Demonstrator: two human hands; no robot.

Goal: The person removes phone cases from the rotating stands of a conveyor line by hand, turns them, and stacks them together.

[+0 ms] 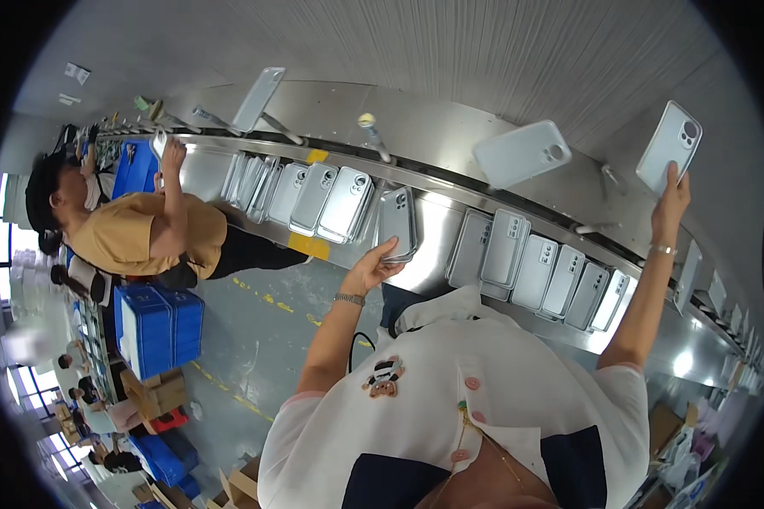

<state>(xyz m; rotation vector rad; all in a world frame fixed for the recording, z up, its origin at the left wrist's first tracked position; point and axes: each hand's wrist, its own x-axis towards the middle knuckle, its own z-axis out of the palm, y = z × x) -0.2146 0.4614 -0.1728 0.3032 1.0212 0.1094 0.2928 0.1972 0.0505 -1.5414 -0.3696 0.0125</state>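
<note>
Fingers (672, 172) of the right hand (670, 206) are closed on a translucent rectangular plastic phone case (669, 146) beyond the metal desk (435, 236); grey stacked cases (396, 219) are gripped by the left hand (371, 271). Light, slippery handling is expected; edges are best pinched.

No lettering, label, number or sign is legible anywhere here.

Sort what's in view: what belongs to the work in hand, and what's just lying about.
In the work:
- upright phone case, in the right hand
- stacked phone cases, in the left hand
- rows of phone cases on the steel bench

Apparently just lying about:
- blue crates
- brown cardboard box near the crates
</note>
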